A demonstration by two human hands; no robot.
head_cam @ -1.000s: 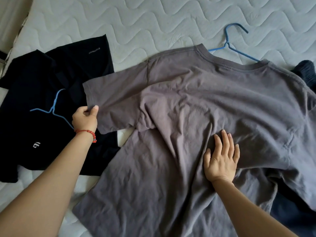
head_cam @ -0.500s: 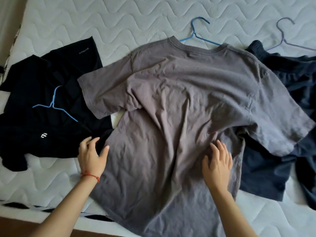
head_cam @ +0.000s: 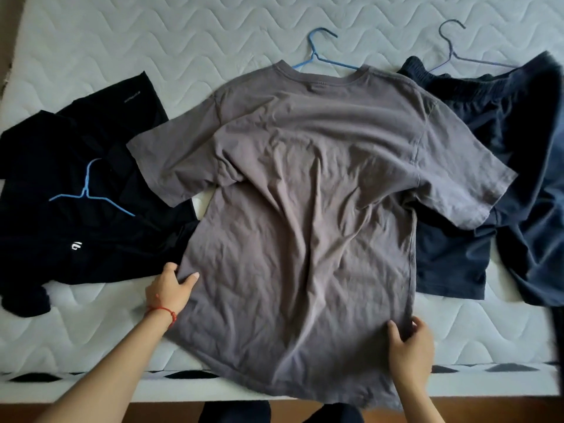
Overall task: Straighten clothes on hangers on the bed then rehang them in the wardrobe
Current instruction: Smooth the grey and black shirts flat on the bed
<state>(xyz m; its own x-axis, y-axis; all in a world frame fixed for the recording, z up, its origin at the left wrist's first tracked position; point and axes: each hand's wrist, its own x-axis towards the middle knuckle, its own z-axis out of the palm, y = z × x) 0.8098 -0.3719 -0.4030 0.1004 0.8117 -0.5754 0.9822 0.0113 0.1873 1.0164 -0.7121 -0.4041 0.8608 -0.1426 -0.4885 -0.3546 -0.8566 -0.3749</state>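
Observation:
A grey T-shirt (head_cam: pixel 305 209) lies spread flat on the white quilted bed (head_cam: pixel 152 35), its hem hanging over the front edge. A blue hanger (head_cam: pixel 319 53) sticks out of its collar. My left hand (head_cam: pixel 168 288), with a red wrist cord, pinches the shirt's left side seam. My right hand (head_cam: pixel 410 346) grips the right side seam near the hem.
A black garment (head_cam: pixel 76 245) with a light-blue hanger (head_cam: pixel 88 190) on top lies to the left. Dark navy clothes (head_cam: pixel 503 148) with a purple-blue hanger (head_cam: pixel 451 47) lie to the right. The bed's front edge and brown floor (head_cam: pixel 91 407) run along the bottom.
Both hands moved from resting on the shirt to its side seams and took hold. The shirt's body now lies flatter and the view has pulled back.

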